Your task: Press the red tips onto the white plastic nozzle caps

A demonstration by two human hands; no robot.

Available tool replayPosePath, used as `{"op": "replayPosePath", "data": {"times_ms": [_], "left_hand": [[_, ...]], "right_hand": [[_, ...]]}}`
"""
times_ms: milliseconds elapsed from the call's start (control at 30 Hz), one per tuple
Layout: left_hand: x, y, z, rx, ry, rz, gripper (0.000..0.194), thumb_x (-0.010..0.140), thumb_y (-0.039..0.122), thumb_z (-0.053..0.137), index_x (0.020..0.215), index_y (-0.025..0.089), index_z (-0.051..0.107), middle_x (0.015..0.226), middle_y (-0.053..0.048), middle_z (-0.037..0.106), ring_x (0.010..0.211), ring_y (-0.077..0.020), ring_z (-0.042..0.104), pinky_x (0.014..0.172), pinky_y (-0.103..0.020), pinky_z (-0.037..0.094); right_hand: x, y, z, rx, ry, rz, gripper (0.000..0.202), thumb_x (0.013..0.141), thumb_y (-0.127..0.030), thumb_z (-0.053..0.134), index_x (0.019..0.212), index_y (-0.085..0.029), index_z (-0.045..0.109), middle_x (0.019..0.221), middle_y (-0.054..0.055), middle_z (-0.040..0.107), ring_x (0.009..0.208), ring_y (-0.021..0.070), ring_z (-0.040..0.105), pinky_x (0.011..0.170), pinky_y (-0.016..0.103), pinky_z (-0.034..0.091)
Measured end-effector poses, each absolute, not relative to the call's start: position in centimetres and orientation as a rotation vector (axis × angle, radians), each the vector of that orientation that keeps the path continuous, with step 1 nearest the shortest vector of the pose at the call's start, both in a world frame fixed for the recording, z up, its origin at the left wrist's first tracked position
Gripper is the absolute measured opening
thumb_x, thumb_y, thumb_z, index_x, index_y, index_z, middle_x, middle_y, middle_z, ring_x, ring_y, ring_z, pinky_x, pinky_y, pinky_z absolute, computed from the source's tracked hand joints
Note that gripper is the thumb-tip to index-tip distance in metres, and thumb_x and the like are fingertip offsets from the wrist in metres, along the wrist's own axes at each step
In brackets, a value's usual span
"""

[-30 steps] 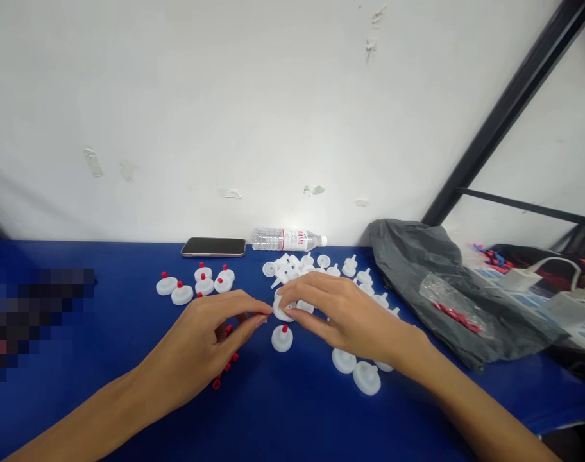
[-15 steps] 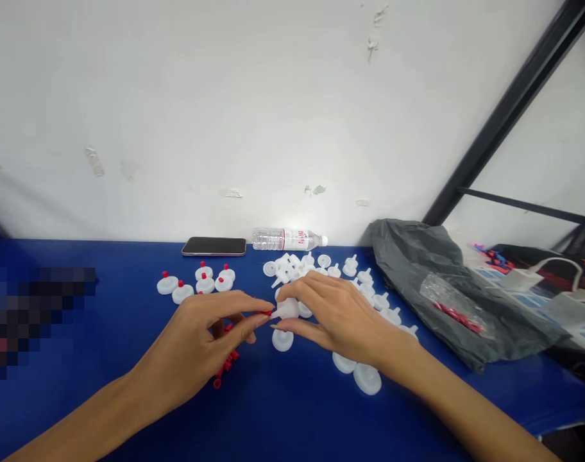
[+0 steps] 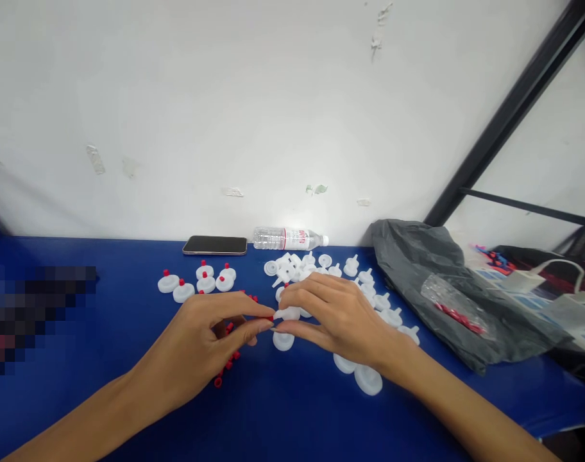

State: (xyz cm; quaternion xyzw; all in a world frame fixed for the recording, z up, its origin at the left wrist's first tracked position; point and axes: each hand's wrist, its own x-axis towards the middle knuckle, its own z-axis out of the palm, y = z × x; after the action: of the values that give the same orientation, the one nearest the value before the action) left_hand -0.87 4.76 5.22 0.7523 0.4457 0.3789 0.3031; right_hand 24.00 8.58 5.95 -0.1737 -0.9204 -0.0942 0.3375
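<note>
Beneath the left hand [image 3: 220, 337] and the right hand [image 3: 335, 314] spreads a smooth, dark blue tabletop [image 3: 283, 417], running back to a white wall [image 3: 273, 115] with peeling patches [image 3: 233, 192]. Up and to the right of the right hand, a thick black bar [image 3: 507, 109] slants across.

The left thumb and forefinger pinch a small red plastic cap [image 3: 272, 317], mostly covered by their tips. Right in front of it, the right thumb and fingers grip a white plastic disc with a narrow spout [image 3: 289, 313], its spout pointing at the cap; I can't tell whether the two are joined.

Beyond the left hand sit white discs topped in red [image 3: 183, 293] and a flat, dark-screened phone [image 3: 215, 245]; loose red caps [image 3: 218, 382] lie partly hidden under its palm. The right hand covers part of a spread of loose white spouted discs [image 3: 393, 317]. Beyond it lies a clear plastic bottle [image 3: 268, 238], its label too small to read.

Right of the right hand is a crumpled grey plastic bag [image 3: 403, 256] bearing a clear bag [image 3: 437, 289] of red pieces [image 3: 458, 317]. The white-and-blue clutter [image 3: 569, 314] past that is hard to make out. Far left of the left hand, a dark shape [image 3: 37, 308] dissolves into coarse blocks.
</note>
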Motion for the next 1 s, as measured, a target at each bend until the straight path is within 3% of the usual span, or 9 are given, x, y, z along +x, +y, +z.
{"op": "replayPosePath", "data": {"times_ms": [200,333,400,433,500,633,833,933,1000], "left_hand": [[-0.1,4.1,6.3,1.74,1.251,1.002,0.024,0.087,0.05,0.08,0.098,0.029,0.08,0.075,0.003,0.078,0.067,-0.0163,0.073,0.06,-0.024,0.057],[0.1,3.8,6.7,1.617,1.199,0.975,0.053,0.073,0.045,0.091,0.12,0.03,0.073,0.112,-0.003,0.08,0.069,-0.0144,0.069,0.056,-0.024,0.056],[0.1,3.6,6.6,1.552,1.123,0.902,0.067,0.07,0.044,0.093,0.131,0.031,0.07,0.12,-0.004,0.08,0.073,-0.0156,0.069,0.063,-0.027,0.06],[0.2,3.5,6.6,1.53,1.061,0.875,0.066,0.07,0.044,0.092,0.131,0.03,0.071,0.118,-0.003,0.08,0.078,-0.0177,0.071,0.07,-0.03,0.062],[0.4,3.3,6.4,1.535,0.925,0.847,0.042,0.074,0.041,0.086,0.113,0.027,0.077,0.1,0.0,0.081,0.086,-0.0213,0.073,0.08,-0.034,0.062],[0.9,3.1,6.3,1.581,0.834,0.838,0.01,0.075,0.03,0.078,0.081,0.024,0.076,0.072,0.004,0.072,0.067,-0.014,0.063,0.067,-0.026,0.055],[0.6,3.0,6.7,1.553,0.857,0.806,0.007,0.072,0.023,0.077,0.079,0.024,0.076,0.07,0.006,0.074,0.063,-0.0128,0.065,0.066,-0.025,0.057],[-0.1,3.5,6.8,1.647,0.957,0.835,0.021,0.083,0.041,0.076,0.097,0.026,0.08,0.087,0.002,0.082,0.083,-0.0211,0.077,0.076,-0.028,0.062],[-0.7,4.1,6.7,1.769,1.138,0.915,0.031,0.092,0.053,0.068,0.108,0.028,0.079,0.091,0.001,0.084,0.083,-0.0212,0.077,0.071,-0.028,0.06]], "right_hand": [[23.8,8.6,6.0,-0.389,-2.367,-0.155,0.022,0.108,-0.038,0.068,0.113,-0.017,0.069,0.102,0.005,0.08,0.089,0.0175,0.075,0.08,0.031,0.058],[23.6,8.1,6.0,-0.31,-2.328,-0.165,0.015,0.109,-0.031,0.066,0.113,-0.017,0.07,0.113,0.008,0.082,0.093,0.0174,0.077,0.084,0.032,0.059],[23.4,7.5,6.1,-0.28,-2.303,-0.224,0.013,0.111,-0.028,0.063,0.109,-0.019,0.072,0.116,0.007,0.083,0.092,0.0165,0.075,0.08,0.032,0.058],[23.3,7.2,6.2,-0.268,-2.291,-0.25,0.015,0.111,-0.028,0.062,0.107,-0.02,0.074,0.116,0.005,0.084,0.092,0.0161,0.075,0.079,0.031,0.058],[23.1,6.8,6.3,-0.254,-2.282,-0.284,0.02,0.112,-0.028,0.06,0.103,-0.021,0.075,0.115,0.002,0.085,0.095,0.0157,0.073,0.081,0.031,0.058],[22.7,6.3,6.3,-0.246,-2.275,-0.288,0.018,0.112,-0.027,0.061,0.104,-0.022,0.077,0.115,-0.003,0.085,0.104,0.0154,0.071,0.085,0.031,0.056],[22.4,6.1,6.3,-0.221,-2.258,-0.277,0.012,0.11,-0.023,0.063,0.106,-0.021,0.074,0.117,-0.005,0.084,0.102,0.016,0.07,0.083,0.033,0.053],[22.6,6.3,6.5,-0.277,-2.249,-0.219,0.007,0.109,-0.024,0.065,0.11,-0.021,0.072,0.117,-0.002,0.084,0.101,0.0169,0.071,0.087,0.034,0.054],[23.1,6.7,6.8,-0.376,-2.217,-0.152,0.007,0.108,-0.024,0.066,0.112,-0.021,0.07,0.108,0.001,0.084,0.094,0.0164,0.071,0.088,0.033,0.053]]}}
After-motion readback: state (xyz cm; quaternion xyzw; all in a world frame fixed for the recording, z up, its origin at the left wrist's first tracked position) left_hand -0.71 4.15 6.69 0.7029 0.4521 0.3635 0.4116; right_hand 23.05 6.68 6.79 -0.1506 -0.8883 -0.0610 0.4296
